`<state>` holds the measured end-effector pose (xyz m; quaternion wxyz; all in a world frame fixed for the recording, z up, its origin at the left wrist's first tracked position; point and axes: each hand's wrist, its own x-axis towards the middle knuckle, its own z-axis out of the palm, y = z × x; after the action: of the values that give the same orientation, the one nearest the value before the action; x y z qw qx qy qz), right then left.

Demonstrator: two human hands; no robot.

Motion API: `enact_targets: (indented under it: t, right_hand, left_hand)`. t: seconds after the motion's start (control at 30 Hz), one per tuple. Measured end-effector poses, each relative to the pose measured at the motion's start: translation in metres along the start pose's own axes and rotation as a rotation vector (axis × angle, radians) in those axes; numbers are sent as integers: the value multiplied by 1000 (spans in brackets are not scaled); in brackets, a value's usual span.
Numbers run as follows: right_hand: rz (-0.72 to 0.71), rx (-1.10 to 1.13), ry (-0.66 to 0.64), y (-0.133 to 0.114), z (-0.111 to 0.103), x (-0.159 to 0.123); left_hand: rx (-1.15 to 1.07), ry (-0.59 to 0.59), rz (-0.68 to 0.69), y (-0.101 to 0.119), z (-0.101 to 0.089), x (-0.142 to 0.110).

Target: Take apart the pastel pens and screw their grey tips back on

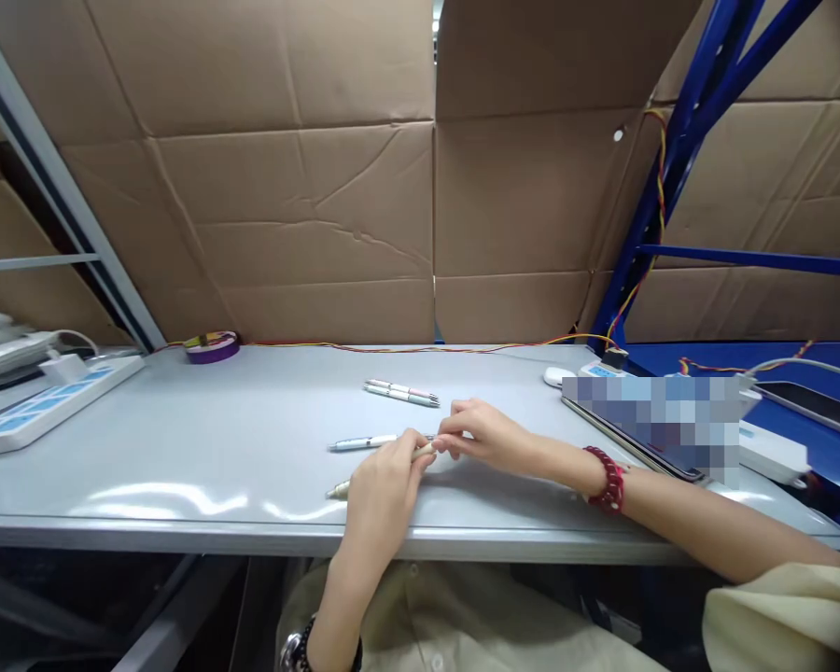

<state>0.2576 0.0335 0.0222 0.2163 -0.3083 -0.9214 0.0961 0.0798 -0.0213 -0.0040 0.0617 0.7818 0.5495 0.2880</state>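
My left hand [385, 471] is closed around a beige pen [424, 451], whose end sticks out past the thumb. At that end my right hand [486, 435] pinches with thumb and fingertips; what exactly lies between them is too small to make out. A pale gold pen tip [338, 490] shows on the other side of my left hand; the hand hides whether it belongs to the same pen. Just beyond my left hand lies a light blue and silver pen [362, 443], partly covered by the fingers. Farther back, two silver-white pens [401, 393] lie side by side.
A purple tape roll [213, 348] sits at the back left of the grey table [182, 439]. A white power strip [56, 406] lies on the left. At right are a tablet-like device [630, 439], a white mouse [554, 376] and a phone [816, 408]. Cardboard walls the back.
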Motion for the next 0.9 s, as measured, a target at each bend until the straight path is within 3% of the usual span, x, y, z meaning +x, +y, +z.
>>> enact_targets:
  t: [0.23, 0.5, 0.6, 0.73, 0.9]
  right_hand:
    - [-85, 108, 204, 7, -1, 1]
    - [-95, 138, 165, 6, -7, 1]
    - [-38, 131, 154, 12, -16, 3]
    - [172, -82, -13, 29, -30, 3]
    - [331, -326, -268, 40, -26, -4]
  left_hand:
    - [3, 2, -43, -1, -2, -1]
    - [-77, 46, 10, 1, -4, -2]
    - [-90, 38, 9, 1, -6, -3]
    - [-25, 28, 22, -2, -5, 0]
    - [26, -20, 51, -4, -1, 5]
